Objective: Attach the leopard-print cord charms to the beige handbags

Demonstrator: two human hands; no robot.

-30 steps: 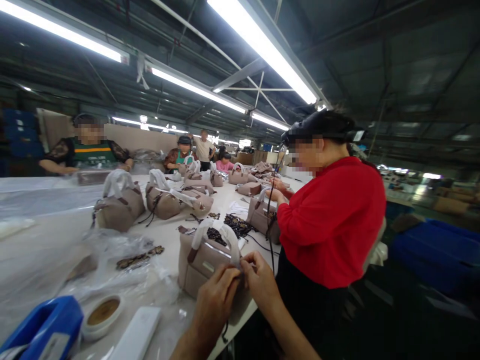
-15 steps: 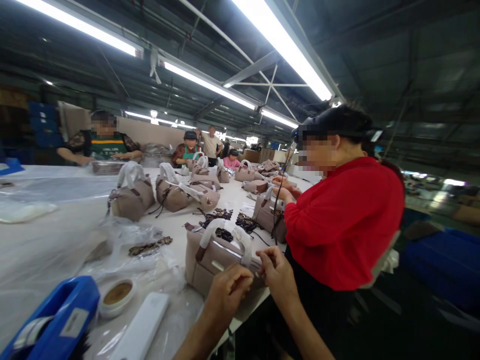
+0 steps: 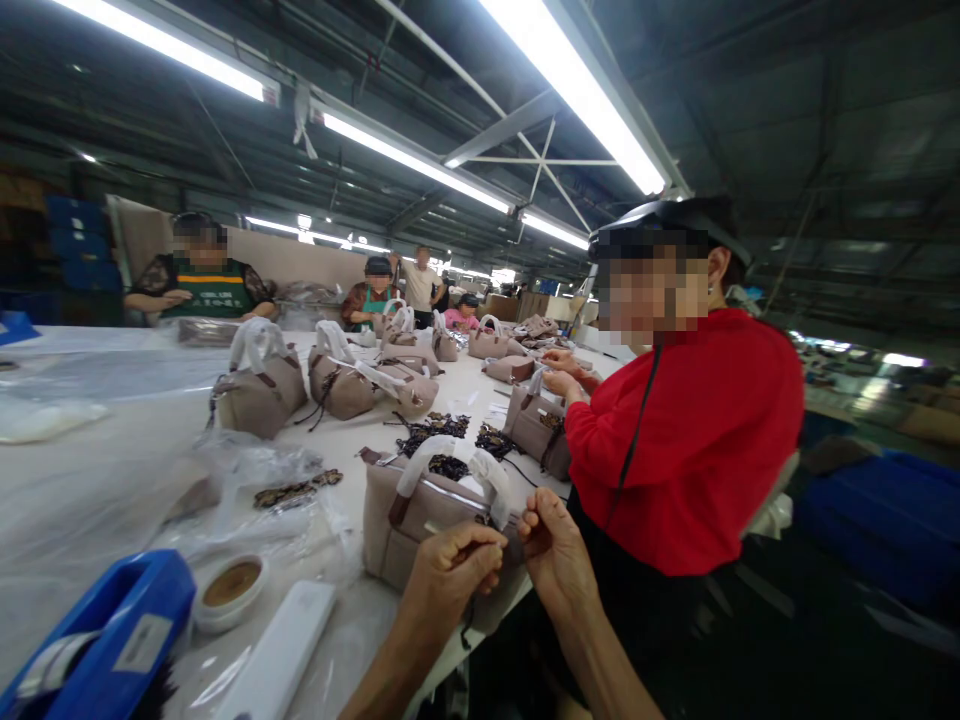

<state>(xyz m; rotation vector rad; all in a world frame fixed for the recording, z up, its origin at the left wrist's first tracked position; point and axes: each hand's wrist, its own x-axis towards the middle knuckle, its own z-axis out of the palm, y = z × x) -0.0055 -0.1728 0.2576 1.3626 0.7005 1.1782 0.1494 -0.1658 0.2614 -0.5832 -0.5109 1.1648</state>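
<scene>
A taupe handbag (image 3: 386, 540) stands at the table's near edge, its looped handles (image 3: 495, 485) wrapped in white. In front of its right half, my left hand (image 3: 454, 570) is closed with thumb and fingers pinched together. My right hand (image 3: 556, 550) is raised just to the right, its fingers curled and pinched, a small gap from the left. What either pinch holds is too small or hidden to name. Below my left hand dangles a short dark cord end (image 3: 466, 632). Behind the bag lies a pile of dark cords (image 3: 435, 432) with patterned pieces.
At near left are a blue tape dispenser (image 3: 142, 600), a round tub (image 3: 255, 598) and a long white object (image 3: 289, 640) on plastic film. More handbags (image 3: 264, 395) stand further back. A co-worker in a red top (image 3: 690, 450) is close on my right, handling another bag (image 3: 536, 430).
My hands have shifted slightly, the right one curling its fingers more. A dark cord end now shows below my left hand. The co-worker in red has turned their head towards me.
</scene>
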